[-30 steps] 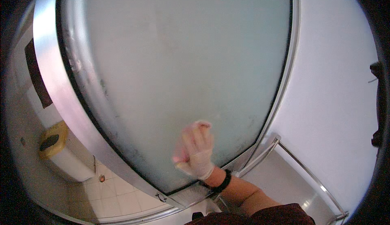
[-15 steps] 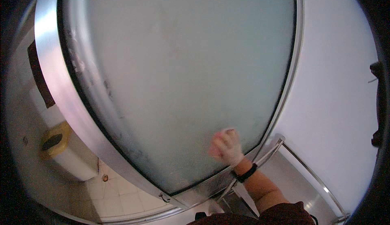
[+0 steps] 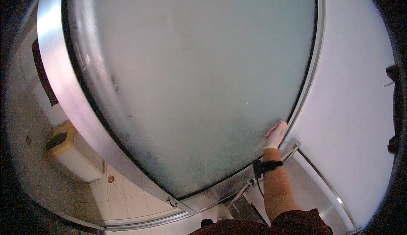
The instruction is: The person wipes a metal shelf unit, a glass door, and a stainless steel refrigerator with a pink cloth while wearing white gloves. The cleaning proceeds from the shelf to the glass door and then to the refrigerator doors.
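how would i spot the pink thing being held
Find the large silver-framed frosted-glass panel. At its lower right edge is the pale-gloved right hand. The small pink pad or cloth peeks out at the hand's left, distinctly pinker than hand or panel.

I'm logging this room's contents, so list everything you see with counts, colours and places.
Frosted glass panel: 1, grey-green, centre
Metal frame: 1, silver, around the panel
Cloth or sponge: 1, pink, in the right hand
Bin-like box: 1, whitish with yellow top, lower left
Flat piece: 1, dark brown, far left
Round piece: 1, brown, on the floor
Floor tiles: several, cream, lower left
Wall: 1, white, right
Rail: 1, silver, lower right
Wristband: 1, black, right wrist
Sleeve: 1, dark, bottom
Right hand: 1, whitish glove, at the panel's lower right edge
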`<state>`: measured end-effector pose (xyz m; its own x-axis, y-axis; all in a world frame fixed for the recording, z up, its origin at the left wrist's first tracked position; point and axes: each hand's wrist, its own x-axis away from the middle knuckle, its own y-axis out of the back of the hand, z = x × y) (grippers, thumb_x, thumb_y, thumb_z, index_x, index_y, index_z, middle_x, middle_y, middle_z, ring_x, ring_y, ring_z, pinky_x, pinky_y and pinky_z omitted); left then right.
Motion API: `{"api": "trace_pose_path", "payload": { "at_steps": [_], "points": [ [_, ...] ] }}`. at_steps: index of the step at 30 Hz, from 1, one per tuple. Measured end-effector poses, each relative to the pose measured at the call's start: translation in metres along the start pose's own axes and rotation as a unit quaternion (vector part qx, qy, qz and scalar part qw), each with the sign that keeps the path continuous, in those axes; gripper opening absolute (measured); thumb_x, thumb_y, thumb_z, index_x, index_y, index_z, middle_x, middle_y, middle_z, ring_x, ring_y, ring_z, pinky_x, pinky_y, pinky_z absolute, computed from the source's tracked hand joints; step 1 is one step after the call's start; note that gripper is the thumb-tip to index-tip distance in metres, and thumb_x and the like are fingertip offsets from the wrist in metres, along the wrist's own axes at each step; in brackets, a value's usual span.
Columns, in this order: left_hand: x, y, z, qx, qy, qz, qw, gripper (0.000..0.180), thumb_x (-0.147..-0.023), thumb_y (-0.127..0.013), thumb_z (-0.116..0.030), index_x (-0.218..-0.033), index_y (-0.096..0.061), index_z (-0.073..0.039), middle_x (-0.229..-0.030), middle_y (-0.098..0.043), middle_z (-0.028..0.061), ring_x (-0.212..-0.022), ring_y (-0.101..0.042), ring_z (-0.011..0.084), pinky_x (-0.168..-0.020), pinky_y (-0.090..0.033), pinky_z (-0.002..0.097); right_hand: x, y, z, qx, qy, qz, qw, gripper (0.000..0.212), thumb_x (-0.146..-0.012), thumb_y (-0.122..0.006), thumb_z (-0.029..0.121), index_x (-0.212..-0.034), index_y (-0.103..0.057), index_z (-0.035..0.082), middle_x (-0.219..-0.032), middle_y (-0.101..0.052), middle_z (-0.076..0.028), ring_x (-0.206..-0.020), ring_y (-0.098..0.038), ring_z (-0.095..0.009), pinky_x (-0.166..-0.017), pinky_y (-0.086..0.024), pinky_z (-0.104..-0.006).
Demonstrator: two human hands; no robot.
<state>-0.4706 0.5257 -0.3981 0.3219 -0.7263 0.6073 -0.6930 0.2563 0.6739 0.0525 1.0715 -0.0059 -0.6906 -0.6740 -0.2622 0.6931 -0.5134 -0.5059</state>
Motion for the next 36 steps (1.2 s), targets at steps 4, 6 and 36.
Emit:
{"api": "trace_pose_path", "payload": {
  "at_steps": [4, 6, 36],
  "points": [
    [0.011, 0.010, -0.009, -0.011, -0.002, 0.003, 1.000, 0.050, -0.109, -0.043, -0.043, -0.142, -0.059, -0.009, -0.141, -0.061, 0.0154, -0.132, -0.054, 0.0286, -0.114, -0.044, 0.0456, 0.096, -0.050, 0.039, 0.015, 0.077, 0.087, 0.993, 0.041, -0.105, -0.045, 0.016, -0.144, -0.043, 0.007, -0.104, -0.054, -0.005, -0.073, -0.056, -0.013, -0.059, -0.053, -0.0306],
    [0.015, 0.014, -0.014, -0.014, -0.009, 0.004, 1.000, 0.050, -0.109, -0.042, -0.043, -0.142, -0.059, -0.009, -0.141, -0.061, 0.0154, -0.133, -0.054, 0.0286, -0.114, -0.044, 0.0455, 0.144, -0.085, 0.055, 0.113, 0.349, 0.148, 0.918, 0.060, -0.096, -0.063, 0.018, -0.148, -0.039, 0.002, -0.131, -0.049, -0.016, -0.100, -0.059, -0.021, -0.071, -0.058, -0.0331],
    [0.002, -0.002, -0.014, -0.061, -0.061, 0.019, 0.996, 0.049, -0.110, -0.041, -0.040, -0.143, -0.058, -0.009, -0.144, -0.059, 0.0159, -0.136, -0.052, 0.0281, -0.116, -0.042, 0.0449, 0.000, -0.222, 0.276, 0.220, 0.629, 0.129, 0.734, 0.027, -0.098, -0.066, 0.027, -0.114, -0.061, 0.006, -0.112, -0.063, -0.015, -0.109, -0.064, -0.029, -0.094, -0.051, -0.0427]
  ]
}}
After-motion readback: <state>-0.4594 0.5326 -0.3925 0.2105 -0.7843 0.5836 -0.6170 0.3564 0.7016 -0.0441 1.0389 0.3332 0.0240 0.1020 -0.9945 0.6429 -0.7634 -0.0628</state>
